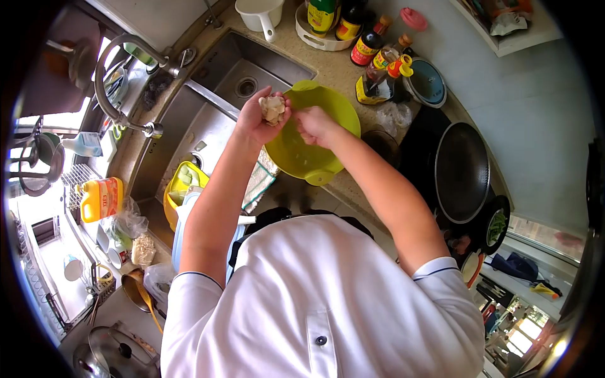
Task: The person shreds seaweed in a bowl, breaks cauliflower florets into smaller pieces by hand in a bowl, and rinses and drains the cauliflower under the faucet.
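Note:
My left hand [255,121] is cupped, palm up, around a clump of pale, cream-coloured food pieces [273,109], whose kind I cannot make out. It sits at the left rim of a lime-green basin [343,116] with two tab handles. Over the basin's inside, my right hand [316,126] is closed with curled fingers near the left hand; what they hold, if anything, is hidden. The basin lies at the counter edge, right of the sink, and its bottom looks mostly bare.
To the left is a steel double sink [217,53] with a curved faucet [104,82] and a yellow container [169,205]. Sauce bottles [367,47] line the back. A wok [463,173] stands on the right. A striped cloth [259,183] hangs below the basin.

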Demonstrator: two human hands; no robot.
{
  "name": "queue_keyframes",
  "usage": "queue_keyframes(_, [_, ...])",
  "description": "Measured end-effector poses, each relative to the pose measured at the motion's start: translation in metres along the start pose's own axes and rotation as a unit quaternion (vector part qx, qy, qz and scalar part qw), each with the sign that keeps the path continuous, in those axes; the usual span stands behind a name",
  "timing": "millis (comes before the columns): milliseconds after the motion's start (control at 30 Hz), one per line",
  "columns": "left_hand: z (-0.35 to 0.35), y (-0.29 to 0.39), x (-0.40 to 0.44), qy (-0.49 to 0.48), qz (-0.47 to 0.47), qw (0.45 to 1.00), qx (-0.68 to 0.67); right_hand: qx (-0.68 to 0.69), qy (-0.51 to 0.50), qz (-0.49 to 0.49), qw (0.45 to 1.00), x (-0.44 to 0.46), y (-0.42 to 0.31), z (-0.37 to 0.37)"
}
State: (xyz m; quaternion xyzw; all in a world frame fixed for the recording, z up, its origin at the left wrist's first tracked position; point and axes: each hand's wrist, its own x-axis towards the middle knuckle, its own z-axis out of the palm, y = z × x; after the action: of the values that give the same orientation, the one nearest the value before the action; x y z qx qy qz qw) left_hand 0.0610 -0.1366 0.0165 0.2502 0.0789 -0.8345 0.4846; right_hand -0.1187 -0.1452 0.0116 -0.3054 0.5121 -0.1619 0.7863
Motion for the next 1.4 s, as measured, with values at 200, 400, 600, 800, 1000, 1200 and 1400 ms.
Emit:
queue_keyframes(200, [-0.001,-0.017,0.006,-0.021,-0.018,0.999,-0.02,-0.219,0.129,-0.081,0.964,-0.015,-0.004,-0.021])
queue_keyframes(400, [-0.013,-0.049,0.019,0.016,0.0,1.0,-0.002,-0.442,0.15,-0.313,0.827,-0.047,-0.017,-0.007])
queue_keyframes(600, [0.012,-0.077,0.004,0.006,-0.025,0.999,0.02,-0.56,0.12,-0.476,0.668,-0.077,-0.006,0.021])
queue_keyframes(800, [-0.01,-0.081,0.022,-0.032,-0.036,0.998,-0.03,-0.603,0.14,-0.56,0.55,-0.077,-0.002,0.019])
queue_keyframes(1000, [-0.015,-0.084,0.027,-0.058,-0.028,0.997,-0.037,-0.488,0.18,-0.592,0.616,-0.066,0.015,0.014])
queue_keyframes(1200, [0.006,-0.081,0.009,-0.048,-0.025,0.998,-0.017,-0.497,0.168,-0.605,0.599,-0.06,0.019,0.004])
queue_keyframes(1400, [-0.032,-0.08,0.035,-0.149,-0.045,0.987,-0.029,-0.462,0.2,-0.626,0.595,-0.061,0.023,0.013])
